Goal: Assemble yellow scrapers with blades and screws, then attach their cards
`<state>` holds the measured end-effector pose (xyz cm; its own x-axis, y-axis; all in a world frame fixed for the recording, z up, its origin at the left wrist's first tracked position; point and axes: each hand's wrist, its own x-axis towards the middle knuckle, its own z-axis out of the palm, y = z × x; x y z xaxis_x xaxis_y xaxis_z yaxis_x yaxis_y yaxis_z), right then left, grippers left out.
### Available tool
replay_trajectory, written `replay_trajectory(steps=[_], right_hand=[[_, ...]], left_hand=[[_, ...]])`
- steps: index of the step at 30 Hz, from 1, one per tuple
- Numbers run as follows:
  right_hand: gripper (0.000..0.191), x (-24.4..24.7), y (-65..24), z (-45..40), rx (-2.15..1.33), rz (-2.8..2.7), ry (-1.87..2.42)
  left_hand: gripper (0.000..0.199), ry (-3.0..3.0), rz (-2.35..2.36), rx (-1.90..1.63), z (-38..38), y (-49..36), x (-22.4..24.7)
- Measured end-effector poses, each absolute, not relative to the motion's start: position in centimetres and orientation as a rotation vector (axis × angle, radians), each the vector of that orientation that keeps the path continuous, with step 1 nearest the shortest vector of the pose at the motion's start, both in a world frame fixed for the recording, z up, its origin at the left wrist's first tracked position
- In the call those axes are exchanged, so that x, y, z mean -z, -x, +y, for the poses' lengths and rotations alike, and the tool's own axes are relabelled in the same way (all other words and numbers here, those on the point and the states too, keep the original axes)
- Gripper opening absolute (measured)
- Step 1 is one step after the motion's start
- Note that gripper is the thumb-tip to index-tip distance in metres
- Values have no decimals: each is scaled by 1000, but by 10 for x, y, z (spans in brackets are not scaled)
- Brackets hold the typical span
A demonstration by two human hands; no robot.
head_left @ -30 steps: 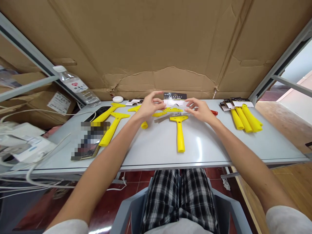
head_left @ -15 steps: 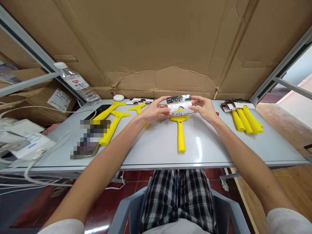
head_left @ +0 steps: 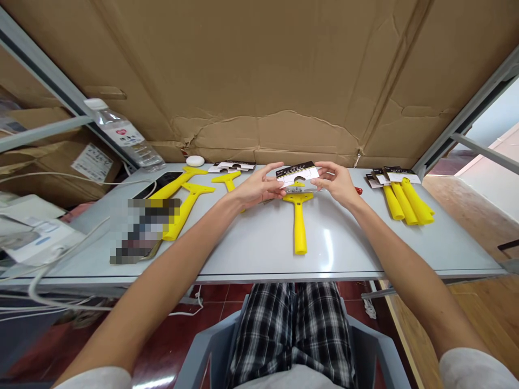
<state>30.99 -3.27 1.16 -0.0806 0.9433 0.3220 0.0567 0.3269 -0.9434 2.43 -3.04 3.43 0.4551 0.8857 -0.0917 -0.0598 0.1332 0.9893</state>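
A black-and-white card (head_left: 298, 174) is held at its two ends over the table's middle. My left hand (head_left: 263, 187) pinches its left end, and my right hand (head_left: 333, 182) has hold of the right end. Directly below the card lies a yellow T-shaped scraper handle (head_left: 300, 227), its wide head partly behind the card's lower edge and a shiny strip. Left of my left hand are more yellow handles (head_left: 188, 210). Several yellow handles with cards (head_left: 409, 202) lie grouped at the right.
A phone (head_left: 140, 240) lies at the left, near a dark object (head_left: 158, 185) and white cables. A plastic bottle (head_left: 125, 135) leans by the metal frame. More cards (head_left: 232, 166) and a round white item (head_left: 195, 161) rest along the back, before the cardboard (head_left: 267, 70).
The card has tilted, its right end now higher than its left. Both hands still hold it and have shifted only slightly. The whole view has moved a little.
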Motion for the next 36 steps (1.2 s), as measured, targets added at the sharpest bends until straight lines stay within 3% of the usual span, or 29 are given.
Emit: replay_trajectory(steps=[4,7,10,14,20,26,36], right_hand=[[63,-11,-311,-34,-1045,-1503,1007],[54,-11,-312,-40,-1082,-1578,1045],[42,-13,-314,-53,-931,-1646,1146],[32,-20,-318,-88,-663,-1692,1244],[31,-11,-317,-174,-810,-1750,1261],[22,7,-312,-228,-846,-1773,1385],[25,22,-321,-237,-698,-2017,1315]], left_hand=[[85,-1306,829,-709,-32,-23,-33],[91,-1334,852,-668,-32,-19,-32],[95,-1400,866,-619,-33,-16,-34],[75,-1670,904,-602,-35,-16,-35],[45,-2353,1023,-877,-24,-23,-10],[42,-2574,861,-588,-20,-30,13],[32,-2645,840,-694,-9,-35,19]])
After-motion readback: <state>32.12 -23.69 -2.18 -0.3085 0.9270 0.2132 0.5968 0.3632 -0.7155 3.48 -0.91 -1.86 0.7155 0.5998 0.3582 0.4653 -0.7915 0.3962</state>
